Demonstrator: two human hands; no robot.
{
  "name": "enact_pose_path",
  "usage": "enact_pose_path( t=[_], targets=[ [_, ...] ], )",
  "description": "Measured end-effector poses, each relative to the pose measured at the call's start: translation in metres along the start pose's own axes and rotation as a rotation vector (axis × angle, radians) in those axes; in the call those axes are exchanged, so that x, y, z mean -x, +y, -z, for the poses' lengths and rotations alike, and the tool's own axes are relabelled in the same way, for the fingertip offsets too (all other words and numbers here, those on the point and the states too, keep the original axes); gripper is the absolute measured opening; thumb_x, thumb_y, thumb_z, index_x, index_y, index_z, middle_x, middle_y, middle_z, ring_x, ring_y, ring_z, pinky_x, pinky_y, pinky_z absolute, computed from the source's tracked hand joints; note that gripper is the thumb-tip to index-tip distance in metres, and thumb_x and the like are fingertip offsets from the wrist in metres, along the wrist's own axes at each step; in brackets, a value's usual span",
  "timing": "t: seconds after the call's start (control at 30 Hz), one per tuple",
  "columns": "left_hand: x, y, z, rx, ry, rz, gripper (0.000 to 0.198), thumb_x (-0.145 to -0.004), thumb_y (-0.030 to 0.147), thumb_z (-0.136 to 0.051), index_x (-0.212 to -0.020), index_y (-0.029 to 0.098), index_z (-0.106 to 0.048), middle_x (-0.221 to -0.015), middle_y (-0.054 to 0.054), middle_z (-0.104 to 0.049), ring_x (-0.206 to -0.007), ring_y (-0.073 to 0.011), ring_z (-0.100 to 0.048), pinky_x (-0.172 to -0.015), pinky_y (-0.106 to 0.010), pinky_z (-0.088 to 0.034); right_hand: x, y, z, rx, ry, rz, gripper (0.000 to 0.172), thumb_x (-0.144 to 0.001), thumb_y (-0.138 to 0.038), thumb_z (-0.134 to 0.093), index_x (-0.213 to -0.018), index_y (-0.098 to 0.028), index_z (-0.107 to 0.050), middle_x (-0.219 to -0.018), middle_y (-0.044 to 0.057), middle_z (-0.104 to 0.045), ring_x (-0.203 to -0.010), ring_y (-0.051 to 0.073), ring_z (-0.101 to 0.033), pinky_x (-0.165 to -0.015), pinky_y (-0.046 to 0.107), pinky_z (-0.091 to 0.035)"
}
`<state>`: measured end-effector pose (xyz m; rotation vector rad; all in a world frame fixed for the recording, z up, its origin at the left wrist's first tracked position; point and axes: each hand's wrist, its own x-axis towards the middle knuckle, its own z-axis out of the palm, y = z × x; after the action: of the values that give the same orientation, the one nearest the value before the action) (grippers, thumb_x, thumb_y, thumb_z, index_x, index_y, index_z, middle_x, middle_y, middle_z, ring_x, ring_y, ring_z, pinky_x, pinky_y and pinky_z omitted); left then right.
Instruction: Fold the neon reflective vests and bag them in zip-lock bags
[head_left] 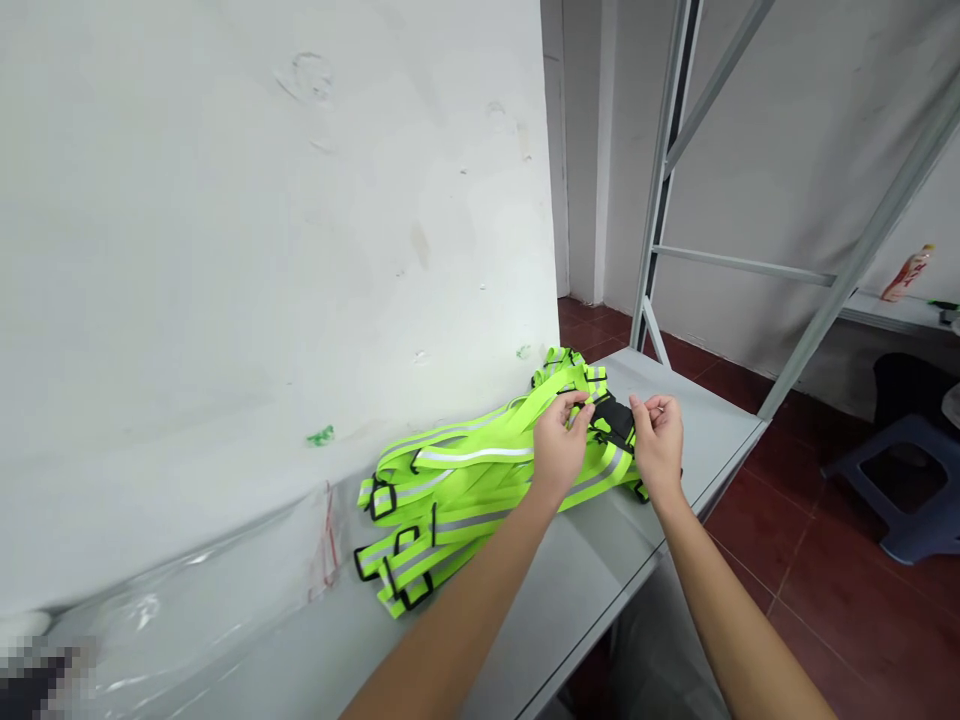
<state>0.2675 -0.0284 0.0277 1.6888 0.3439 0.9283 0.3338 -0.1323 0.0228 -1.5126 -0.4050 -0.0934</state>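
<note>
A pile of neon yellow-green reflective straps (480, 450) with grey stripes and black plastic buckles (384, 500) lies on the grey table against the wall. At the pile's right end is a black fabric patch (613, 418). My left hand (561, 445) is closed in a pinch at the patch's left edge. At the opposite edge, my right hand (660, 440) has thumb and fingers pinched on the same patch. The fingertips partly cover where they grip, and my left hand hides some of the straps behind it.
Clear plastic bags (225, 590) lie on the table (570, 580) at the left. A white wall (300, 250) runs along its far side. Beyond the right end stands a metal frame (656, 200). A blue stool (900, 480) is on the red tiled floor, and a bottle (909, 273) sits on a ledge.
</note>
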Motion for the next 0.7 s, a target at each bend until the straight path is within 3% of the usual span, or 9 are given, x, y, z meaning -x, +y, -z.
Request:
enact_pose_path(
  t=[0.07,0.13,0.23,0.33,0.4,0.47,0.57,0.7],
  targets=[
    [-0.001,0.005,0.000,0.027,0.006,-0.032,0.019,-0.085,0.025,-0.057,-0.103,0.018,-0.059,-0.107,-0.009,-0.067,-0.106,-0.0196,-0.062,-0.093,-0.033,-0.050,-0.001,0.001,0.000,0.038,-0.020,-0.023,0.037,-0.086,-0.061,-0.045,-0.085,-0.025,-0.036,-0.058,-0.009,-0.029,-0.048,0.011,-0.028,-0.046,0.025,-0.024],
    [-0.006,0.006,0.004,0.011,-0.051,0.024,0.027,-0.084,0.025,-0.059,-0.110,0.019,-0.056,-0.109,-0.009,-0.065,-0.097,-0.0186,-0.064,-0.085,-0.033,-0.053,-0.003,0.000,0.003,0.067,-0.087,-0.047,0.039,-0.086,-0.063,-0.042,-0.083,-0.024,-0.040,-0.057,-0.009,-0.032,-0.048,0.011,-0.028,-0.046,0.025,-0.024],
    [-0.014,-0.006,0.011,-0.075,-0.163,0.185,0.035,-0.082,0.024,-0.061,-0.116,0.020,-0.053,-0.111,-0.009,-0.063,-0.078,-0.0151,-0.065,-0.070,-0.031,-0.056,-0.006,-0.006,0.020,0.185,-0.311,-0.060,0.041,-0.086,-0.063,-0.044,-0.088,-0.023,-0.049,-0.056,-0.007,-0.042,-0.048,0.012,-0.034,-0.048,0.026,-0.027],
    [-0.017,-0.027,0.015,-0.256,-0.143,0.137,0.030,-0.082,0.020,-0.059,-0.112,0.020,-0.056,-0.110,-0.009,-0.062,-0.093,-0.0175,-0.063,-0.083,-0.034,-0.053,-0.003,-0.008,0.048,0.455,-0.566,-0.013,0.041,-0.086,-0.058,-0.048,-0.106,-0.023,-0.053,-0.070,-0.001,-0.060,-0.062,0.017,-0.053,-0.060,0.029,-0.037],
    [-0.015,-0.040,0.015,-0.341,-0.133,0.083,0.025,-0.084,0.020,-0.055,-0.110,0.019,-0.058,-0.108,-0.008,-0.063,-0.104,-0.0193,-0.060,-0.091,-0.037,-0.049,0.006,-0.003,0.068,0.698,-0.553,0.094,0.040,-0.084,-0.055,-0.053,-0.109,-0.024,-0.055,-0.095,0.006,-0.067,-0.088,0.024,-0.059,-0.077,0.035,-0.040],
    [-0.014,-0.048,0.014,-0.373,-0.194,0.073,0.020,-0.087,0.024,-0.053,-0.104,0.020,-0.061,-0.104,-0.007,-0.065,-0.102,-0.0199,-0.061,-0.090,-0.036,-0.049,0.019,0.007,0.087,0.888,-0.450,0.195,0.040,-0.084,-0.055,-0.054,-0.108,-0.023,-0.057,-0.112,0.010,-0.064,-0.106,0.030,-0.055,-0.089,0.043,-0.035],
    [-0.021,-0.050,0.014,-0.448,-0.272,0.044,0.019,-0.088,0.032,-0.051,-0.093,0.021,-0.066,-0.100,-0.007,-0.067,-0.094,-0.0209,-0.063,-0.084,-0.036,-0.051,0.039,0.028,0.107,0.986,-0.440,0.194,0.047,-0.083,-0.058,-0.054,-0.114,-0.023,-0.056,-0.114,0.012,-0.062,-0.105,0.031,-0.055,-0.089,0.047,-0.035],
    [-0.061,-0.051,0.007,-0.590,-0.267,0.012,0.027,-0.091,0.036,-0.045,-0.101,0.020,-0.064,-0.108,-0.009,-0.066,-0.102,-0.0239,-0.060,-0.090,-0.038,-0.047,0.049,0.058,0.115,0.973,-0.421,0.172,0.047,-0.083,-0.052,-0.055,-0.118,-0.021,-0.054,-0.114,0.013,-0.062,-0.103,0.032,-0.055,-0.082,0.044,-0.041]
  ],
)
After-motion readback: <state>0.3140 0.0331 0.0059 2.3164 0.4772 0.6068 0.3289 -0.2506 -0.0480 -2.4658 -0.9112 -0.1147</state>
